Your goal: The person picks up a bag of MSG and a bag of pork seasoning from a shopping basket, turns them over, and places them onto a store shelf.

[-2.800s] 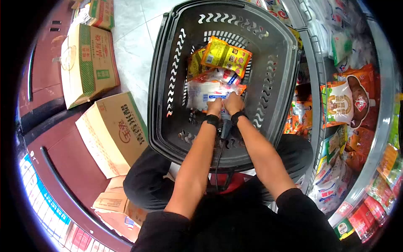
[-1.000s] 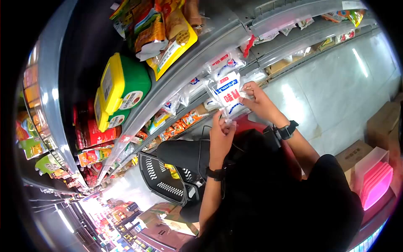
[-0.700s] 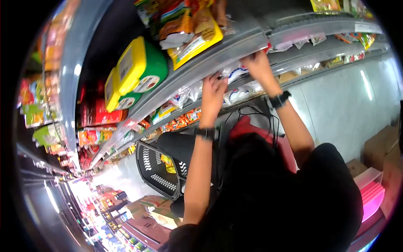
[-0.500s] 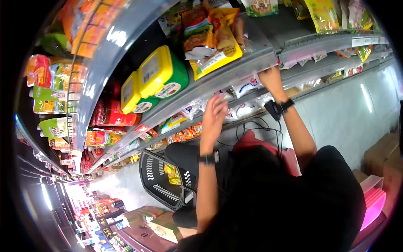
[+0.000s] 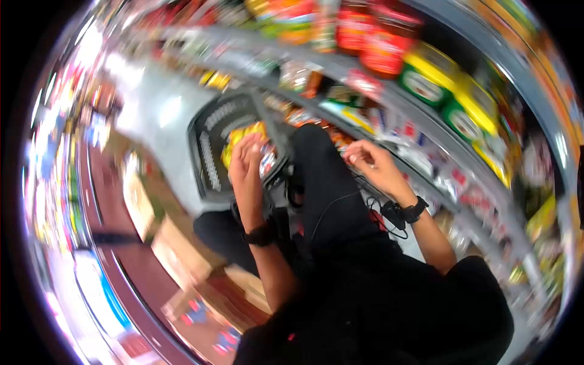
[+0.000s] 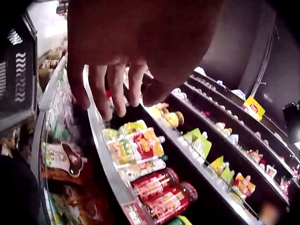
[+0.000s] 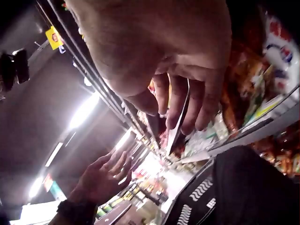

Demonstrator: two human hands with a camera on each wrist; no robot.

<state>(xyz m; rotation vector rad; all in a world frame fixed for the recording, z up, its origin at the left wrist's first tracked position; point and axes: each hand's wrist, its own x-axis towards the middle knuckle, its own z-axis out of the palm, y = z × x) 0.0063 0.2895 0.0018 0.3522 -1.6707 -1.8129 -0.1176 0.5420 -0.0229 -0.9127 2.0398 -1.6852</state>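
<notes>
In the head view, my left hand [image 5: 246, 170] is over the near side of a black shopping basket [image 5: 196, 152], fingers extended and holding nothing. Yellow packets [image 5: 252, 129] and a white packet [image 5: 268, 161] lie in the basket, partly covered by that hand. To the right of my knee, beside the shelves, my right hand [image 5: 380, 173] hangs with fingers loosely bent and nothing in them. Both wrist views agree: bare left fingers [image 6: 112, 91] in one, bare right fingers [image 7: 183, 101] in the other. White bags with red and blue print [image 5: 417, 137] sit on the shelf right of my right hand.
Shelving [image 5: 340, 64] runs along the right, with red-labelled jars [image 5: 386, 52] and green tubs with yellow lids [image 5: 426, 79]. Cardboard boxes [image 5: 182, 249] stand along the left. My bent knee [image 5: 322, 176] is between the hands, and black cables [image 5: 395, 228] hang below the right hand.
Both hands held a white bag at the shelf, then the left hand came away, followed by the right. Now both are empty and back near my knees, and the head view has swung toward the basket.
</notes>
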